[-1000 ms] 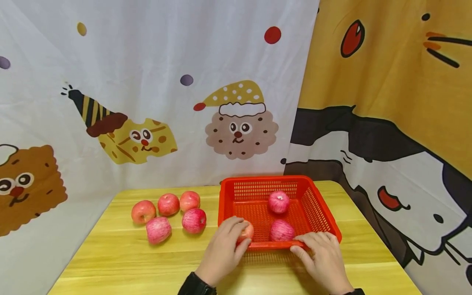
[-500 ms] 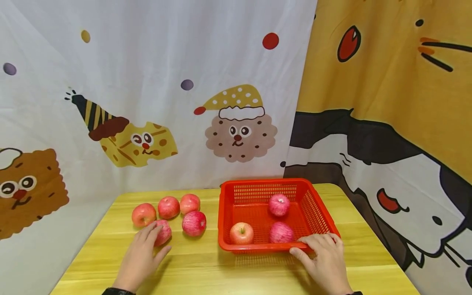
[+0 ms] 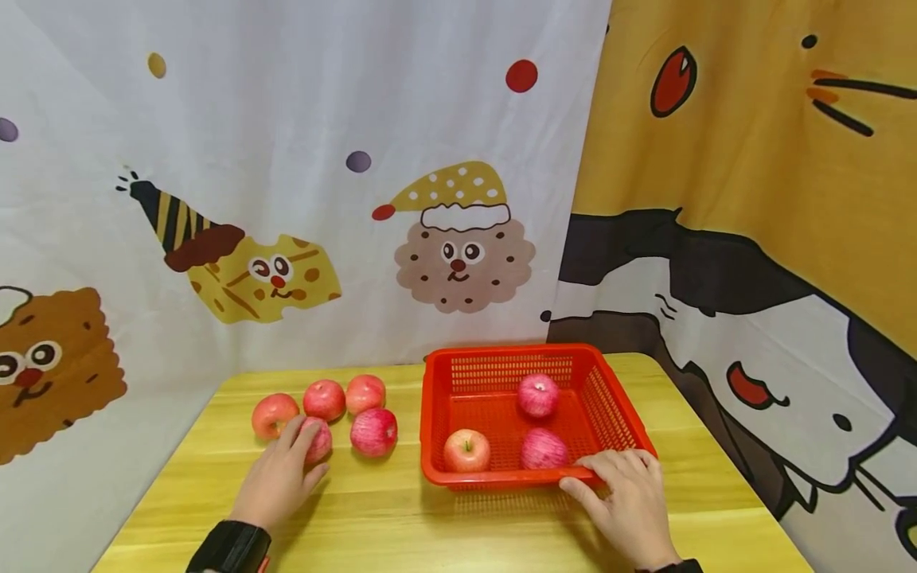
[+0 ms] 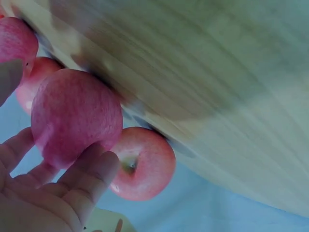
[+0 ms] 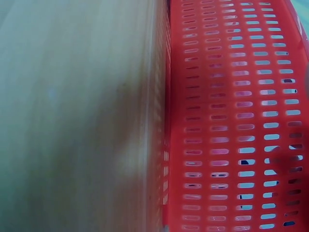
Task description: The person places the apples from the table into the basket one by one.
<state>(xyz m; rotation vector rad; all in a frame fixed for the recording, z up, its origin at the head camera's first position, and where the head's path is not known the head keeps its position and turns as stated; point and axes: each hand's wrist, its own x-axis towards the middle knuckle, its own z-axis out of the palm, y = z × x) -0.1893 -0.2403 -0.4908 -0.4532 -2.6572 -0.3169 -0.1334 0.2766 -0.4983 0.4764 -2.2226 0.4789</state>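
Note:
My left hand (image 3: 278,479) reaches around a pink-red apple (image 3: 317,442) at the near side of a group on the table. In the left wrist view its fingers (image 4: 89,181) curl against this apple's (image 4: 77,113) side, and the thumb lies at the left edge. My right hand (image 3: 626,497) grips the near rim of a red plastic basket (image 3: 501,480) close to its right corner, fingers over the rim and thumb in front. Inside are three apples: a paler one (image 3: 467,451) at near left, a striped one (image 3: 544,449) near the middle and another (image 3: 538,395) farther back.
Beside the left hand lie more apples: one at left (image 3: 275,415), two behind (image 3: 325,399) and a darker one (image 3: 374,432) to the right. The light wooden table (image 3: 387,525) carries everything. A cartoon-printed curtain (image 3: 372,318) hangs behind it.
My left hand has moved from the basket, leaving the paler apple inside, leftward to the near apple, and its fingers now reach farther over it. The right hand stays on the rim.

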